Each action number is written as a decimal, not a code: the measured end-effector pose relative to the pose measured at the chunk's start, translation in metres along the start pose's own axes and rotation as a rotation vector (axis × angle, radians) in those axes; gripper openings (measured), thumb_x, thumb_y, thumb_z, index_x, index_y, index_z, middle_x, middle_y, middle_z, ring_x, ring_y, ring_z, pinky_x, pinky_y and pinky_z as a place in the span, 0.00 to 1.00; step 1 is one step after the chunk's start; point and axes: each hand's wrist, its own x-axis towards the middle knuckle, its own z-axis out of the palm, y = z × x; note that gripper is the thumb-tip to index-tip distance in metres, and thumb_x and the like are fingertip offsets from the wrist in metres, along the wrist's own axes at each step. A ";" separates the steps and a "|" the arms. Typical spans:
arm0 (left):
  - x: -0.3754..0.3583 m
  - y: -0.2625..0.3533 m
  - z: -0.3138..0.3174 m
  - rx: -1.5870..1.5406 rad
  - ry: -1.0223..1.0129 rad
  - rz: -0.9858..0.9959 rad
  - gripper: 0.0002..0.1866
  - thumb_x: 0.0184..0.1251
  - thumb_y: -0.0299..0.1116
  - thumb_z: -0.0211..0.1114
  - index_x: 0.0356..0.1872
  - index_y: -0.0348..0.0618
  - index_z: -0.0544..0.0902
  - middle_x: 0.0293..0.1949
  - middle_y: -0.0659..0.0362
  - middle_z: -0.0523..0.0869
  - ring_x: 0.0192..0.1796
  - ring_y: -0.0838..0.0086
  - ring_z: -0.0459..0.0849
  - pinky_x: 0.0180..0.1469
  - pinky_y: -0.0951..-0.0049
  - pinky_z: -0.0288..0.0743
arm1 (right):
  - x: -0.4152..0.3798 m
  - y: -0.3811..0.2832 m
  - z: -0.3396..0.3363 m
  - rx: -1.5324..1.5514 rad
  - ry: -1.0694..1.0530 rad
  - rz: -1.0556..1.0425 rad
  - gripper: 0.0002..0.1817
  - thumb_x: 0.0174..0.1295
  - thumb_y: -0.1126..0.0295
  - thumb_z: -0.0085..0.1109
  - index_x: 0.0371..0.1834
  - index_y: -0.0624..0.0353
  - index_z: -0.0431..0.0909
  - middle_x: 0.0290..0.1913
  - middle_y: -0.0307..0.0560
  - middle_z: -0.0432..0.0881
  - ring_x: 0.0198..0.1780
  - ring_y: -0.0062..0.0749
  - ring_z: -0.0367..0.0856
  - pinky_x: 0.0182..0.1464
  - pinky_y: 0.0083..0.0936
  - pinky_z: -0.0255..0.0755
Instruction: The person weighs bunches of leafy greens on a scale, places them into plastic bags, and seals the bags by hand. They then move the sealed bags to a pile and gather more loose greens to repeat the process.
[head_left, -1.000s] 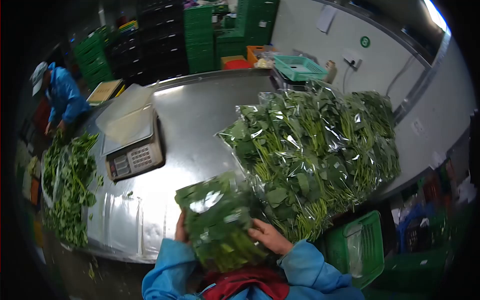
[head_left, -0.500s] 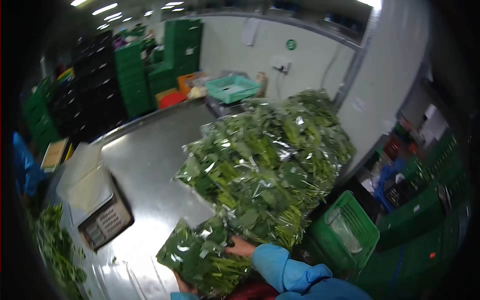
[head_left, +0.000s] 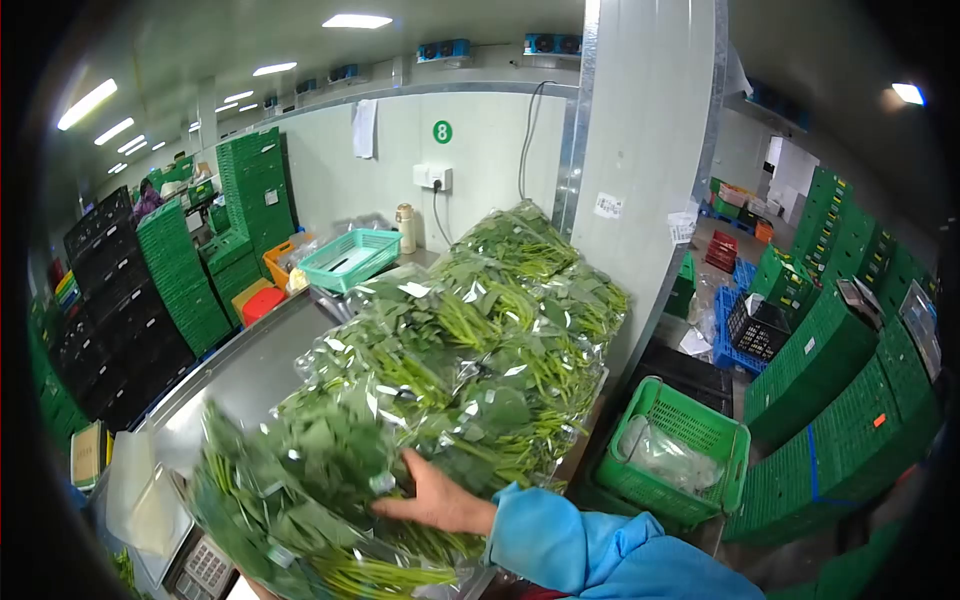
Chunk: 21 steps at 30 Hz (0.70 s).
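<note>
Clear bags of greens (head_left: 460,370) show deep-green leaves (head_left: 335,435) and paler, yellow-green stems (head_left: 380,575), set off by a bright blue sleeve (head_left: 575,540). A mint-green basket (head_left: 350,285) and an orange crate (head_left: 276,262) add colour, while a green disc (head_left: 443,131) carries a white 8 on a whitish wall (head_left: 390,205). Black crates (head_left: 110,300) contrast with green stacks (head_left: 185,275); a green basket (head_left: 628,475) bears lattice patterning.

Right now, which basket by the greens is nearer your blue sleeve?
The green basket at right, holding clear plastic; the turquoise one sits farther off, left of the greens' far end.
</note>
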 end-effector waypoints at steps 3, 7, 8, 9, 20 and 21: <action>0.036 -0.027 0.064 -0.017 -0.128 -0.055 0.31 0.65 0.57 0.49 0.62 0.47 0.68 0.60 0.55 0.72 0.58 0.60 0.73 0.61 0.57 0.67 | 0.027 -0.002 -0.074 0.159 0.121 -0.142 0.38 0.49 0.59 0.68 0.59 0.67 0.59 0.51 0.50 0.74 0.51 0.29 0.72 0.55 0.26 0.66; 0.100 -0.106 0.168 -0.064 -0.242 -0.155 0.29 0.64 0.55 0.52 0.58 0.46 0.72 0.57 0.54 0.75 0.52 0.59 0.78 0.59 0.54 0.69 | 0.069 0.001 -0.213 0.184 0.134 -0.133 0.37 0.50 0.60 0.67 0.58 0.67 0.60 0.48 0.49 0.76 0.49 0.29 0.73 0.55 0.26 0.66; 0.119 -0.130 0.195 -0.090 -0.276 -0.201 0.29 0.63 0.56 0.53 0.58 0.46 0.72 0.56 0.54 0.76 0.53 0.59 0.78 0.59 0.54 0.69 | 0.078 -0.002 -0.248 0.180 0.163 -0.143 0.36 0.51 0.60 0.67 0.57 0.68 0.62 0.49 0.50 0.76 0.50 0.30 0.73 0.55 0.26 0.65; 0.139 -0.154 0.222 -0.108 -0.305 -0.254 0.30 0.62 0.56 0.53 0.58 0.46 0.72 0.55 0.55 0.77 0.53 0.59 0.78 0.59 0.54 0.70 | 0.091 0.005 -0.286 0.058 0.232 -0.205 0.34 0.51 0.60 0.67 0.56 0.68 0.64 0.50 0.51 0.76 0.51 0.30 0.73 0.56 0.27 0.65; 0.380 -0.366 0.423 0.057 -0.261 -0.290 0.31 0.55 0.61 0.60 0.52 0.48 0.77 0.48 0.56 0.81 0.48 0.63 0.79 0.54 0.56 0.72 | 0.248 0.029 -0.604 0.185 0.225 -0.123 0.23 0.52 0.68 0.64 0.48 0.68 0.72 0.39 0.45 0.80 0.35 0.28 0.79 0.39 0.27 0.74; 0.383 -0.375 0.433 0.118 -0.244 -0.307 0.30 0.57 0.60 0.59 0.52 0.48 0.77 0.49 0.56 0.81 0.48 0.62 0.79 0.53 0.57 0.72 | 0.262 0.039 -0.620 0.137 0.276 -0.099 0.22 0.51 0.67 0.65 0.47 0.69 0.72 0.37 0.46 0.80 0.33 0.29 0.79 0.36 0.28 0.74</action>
